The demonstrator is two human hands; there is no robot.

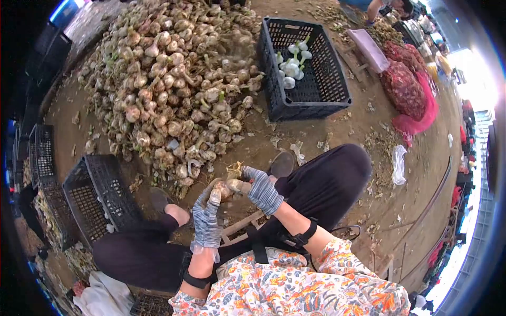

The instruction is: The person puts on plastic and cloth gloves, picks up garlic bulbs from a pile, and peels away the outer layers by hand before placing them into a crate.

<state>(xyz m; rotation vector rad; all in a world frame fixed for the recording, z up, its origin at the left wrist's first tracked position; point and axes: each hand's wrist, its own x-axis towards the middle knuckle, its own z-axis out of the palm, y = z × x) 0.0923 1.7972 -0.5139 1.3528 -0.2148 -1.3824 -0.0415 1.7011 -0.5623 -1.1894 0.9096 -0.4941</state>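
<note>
Both my hands wear grey striped knit gloves and meet in front of my lap. My left hand (207,213) has its fingers closed round a garlic bulb (223,190) with brownish outer skin. From the other side, my right hand (262,193) pinches at the same bulb, its fingertips right against it. A tuft of dry yellowish roots (234,169) sticks up by the right fingertips. Just beyond my hands lies a large heap of unpeeled, soil-marked garlic (174,84). A black plastic crate (311,111) holds several clean white garlic bulbs (291,67).
Left of my leg stands another black crate (87,205), with more crates (42,152) behind it. Pink net sacks (408,87) lie at the right. A white plastic bag (399,165) and skin scraps litter the floor. Another person's arm (373,10) shows at top right.
</note>
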